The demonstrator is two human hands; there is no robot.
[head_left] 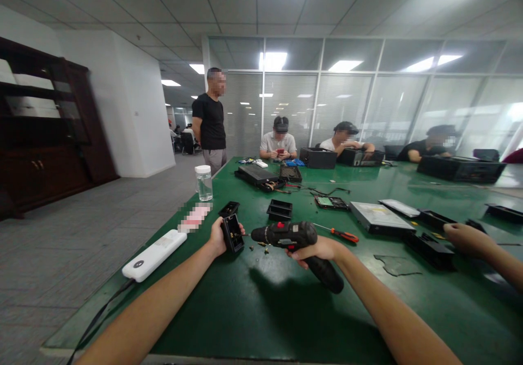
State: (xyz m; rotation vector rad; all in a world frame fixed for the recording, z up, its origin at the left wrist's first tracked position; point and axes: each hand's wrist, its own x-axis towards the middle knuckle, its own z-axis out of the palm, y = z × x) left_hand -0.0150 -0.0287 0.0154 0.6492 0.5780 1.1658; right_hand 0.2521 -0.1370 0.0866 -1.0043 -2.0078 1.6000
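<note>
My left hand (218,236) is closed around a small black plastic bracket (232,233), holding it upright on the green table (253,310). My right hand (316,249) grips a black cordless electric screwdriver (294,237) with a red switch. Its bit points left into the bracket's face. A few small brass screws (261,247) lie on the table just under the tool's nose. An orange-handled screwdriver (345,236) lies just beyond the tool.
A white power bank (154,255) with a cable lies at the left edge. Behind stand a water bottle (204,182), black trays (279,210), a silver drive (379,217) and dismantled computer cases. Another person's hand (466,238) rests at the right. Several people sit at the far end; one stands.
</note>
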